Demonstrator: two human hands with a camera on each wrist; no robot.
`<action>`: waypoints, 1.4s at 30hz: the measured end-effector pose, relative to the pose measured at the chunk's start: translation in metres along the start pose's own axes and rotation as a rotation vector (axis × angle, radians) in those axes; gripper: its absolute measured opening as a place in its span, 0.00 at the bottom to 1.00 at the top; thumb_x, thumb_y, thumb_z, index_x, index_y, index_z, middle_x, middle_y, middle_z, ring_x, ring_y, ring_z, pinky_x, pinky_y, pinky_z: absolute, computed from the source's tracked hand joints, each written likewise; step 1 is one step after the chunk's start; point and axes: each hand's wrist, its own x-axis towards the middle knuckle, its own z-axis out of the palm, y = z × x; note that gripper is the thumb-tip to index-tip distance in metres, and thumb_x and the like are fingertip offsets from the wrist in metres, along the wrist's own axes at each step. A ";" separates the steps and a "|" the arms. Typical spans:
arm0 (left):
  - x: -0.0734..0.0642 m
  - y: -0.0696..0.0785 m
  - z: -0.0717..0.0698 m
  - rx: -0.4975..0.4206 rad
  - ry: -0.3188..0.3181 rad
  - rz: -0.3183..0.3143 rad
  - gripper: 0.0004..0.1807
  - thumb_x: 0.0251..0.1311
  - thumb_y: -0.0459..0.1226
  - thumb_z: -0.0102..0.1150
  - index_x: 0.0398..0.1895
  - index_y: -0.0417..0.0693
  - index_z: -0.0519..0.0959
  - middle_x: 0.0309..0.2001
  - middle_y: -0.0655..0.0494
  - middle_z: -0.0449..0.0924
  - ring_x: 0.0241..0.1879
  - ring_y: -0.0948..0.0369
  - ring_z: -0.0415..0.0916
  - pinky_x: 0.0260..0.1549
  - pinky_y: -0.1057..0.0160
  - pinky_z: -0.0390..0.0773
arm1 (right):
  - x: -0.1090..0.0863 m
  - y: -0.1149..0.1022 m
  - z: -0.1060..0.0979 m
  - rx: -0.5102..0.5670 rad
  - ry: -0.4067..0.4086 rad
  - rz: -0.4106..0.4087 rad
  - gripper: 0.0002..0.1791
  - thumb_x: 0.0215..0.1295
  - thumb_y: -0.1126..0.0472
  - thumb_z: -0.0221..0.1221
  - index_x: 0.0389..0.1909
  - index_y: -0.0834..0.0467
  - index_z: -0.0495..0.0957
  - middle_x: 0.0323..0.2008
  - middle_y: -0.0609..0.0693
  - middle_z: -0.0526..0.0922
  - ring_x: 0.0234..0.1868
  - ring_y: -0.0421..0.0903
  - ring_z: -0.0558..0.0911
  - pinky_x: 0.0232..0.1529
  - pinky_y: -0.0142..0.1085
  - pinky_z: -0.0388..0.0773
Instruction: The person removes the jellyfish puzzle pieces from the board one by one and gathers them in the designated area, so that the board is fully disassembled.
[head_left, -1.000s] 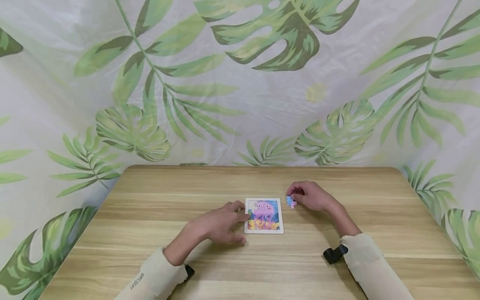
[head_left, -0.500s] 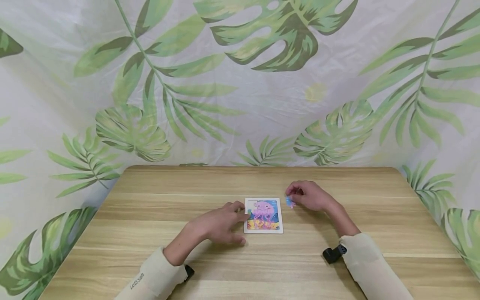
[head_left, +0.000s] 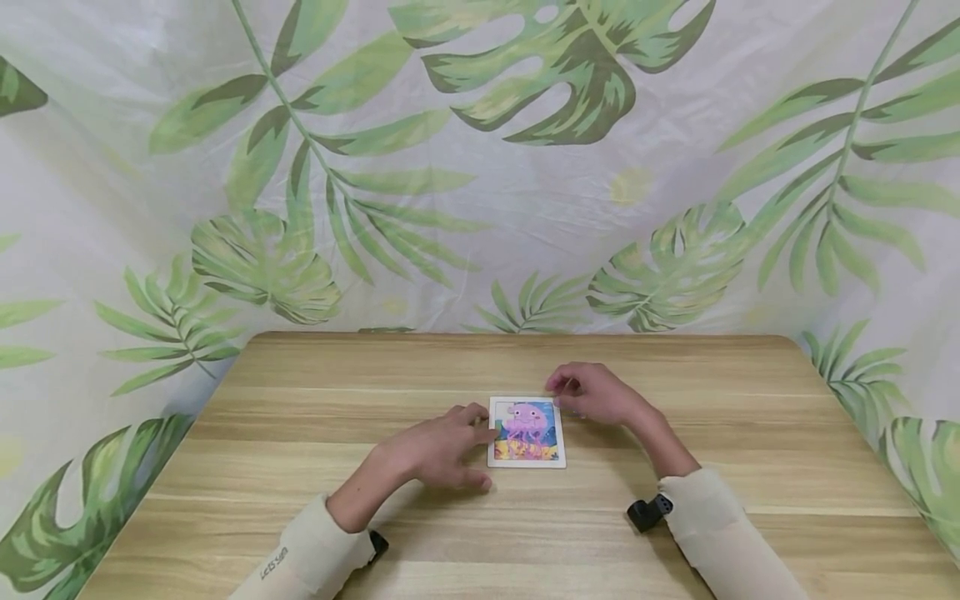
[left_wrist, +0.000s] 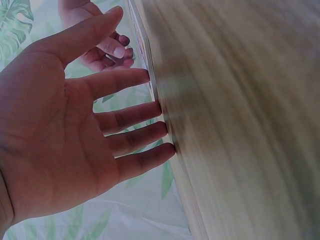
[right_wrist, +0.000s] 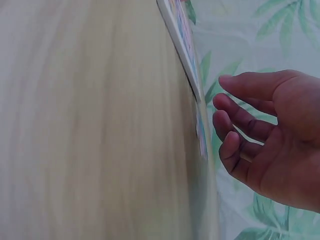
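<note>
A white-framed jigsaw puzzle with a pink jellyfish picture lies flat at the middle of the table. Its upper left part shows a pale patch. My left hand rests beside it with fingers spread, fingertips at the frame's left edge. Above the frame's upper right corner, my right hand hovers with loosely bent fingers. In the right wrist view, no piece shows between the thumb and fingers of that right hand. A thin coloured puzzle piece lies on the table just past the frame's end; in the head view the right hand hides that spot.
The wooden table ends at a far edge just beyond the hands. Behind it hangs a leaf-patterned cloth. A black wrist camera is strapped to the right cuff.
My right hand has shifted left, from over the loose puzzle piece to the frame's upper right corner. That piece no longer shows in the head view. The left hand has stayed put.
</note>
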 end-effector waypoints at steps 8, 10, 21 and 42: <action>0.000 0.000 0.000 -0.010 0.004 0.002 0.39 0.68 0.54 0.71 0.77 0.48 0.74 0.77 0.45 0.67 0.75 0.48 0.68 0.71 0.44 0.76 | 0.009 -0.013 0.011 -0.003 -0.013 -0.006 0.11 0.70 0.68 0.67 0.52 0.63 0.85 0.46 0.53 0.88 0.47 0.45 0.84 0.50 0.39 0.83; 0.000 0.000 0.000 -0.005 0.005 0.003 0.39 0.68 0.54 0.71 0.78 0.48 0.74 0.77 0.45 0.66 0.75 0.48 0.68 0.71 0.44 0.76 | 0.011 -0.016 0.013 -0.006 -0.015 -0.002 0.12 0.69 0.68 0.68 0.51 0.62 0.85 0.47 0.53 0.88 0.47 0.46 0.84 0.52 0.40 0.83; 0.001 0.001 0.002 0.017 0.007 -0.002 0.40 0.69 0.56 0.69 0.78 0.48 0.73 0.77 0.45 0.66 0.75 0.48 0.69 0.71 0.45 0.77 | 0.018 -0.028 0.023 -0.052 -0.071 0.039 0.14 0.67 0.69 0.71 0.52 0.59 0.86 0.47 0.51 0.87 0.49 0.48 0.82 0.56 0.44 0.82; 0.002 0.002 -0.001 -0.004 0.011 0.008 0.36 0.70 0.53 0.68 0.76 0.47 0.75 0.75 0.43 0.69 0.72 0.47 0.71 0.69 0.45 0.79 | 0.020 -0.028 0.026 -0.078 -0.081 0.020 0.15 0.63 0.70 0.73 0.50 0.58 0.86 0.44 0.49 0.87 0.47 0.46 0.81 0.54 0.42 0.81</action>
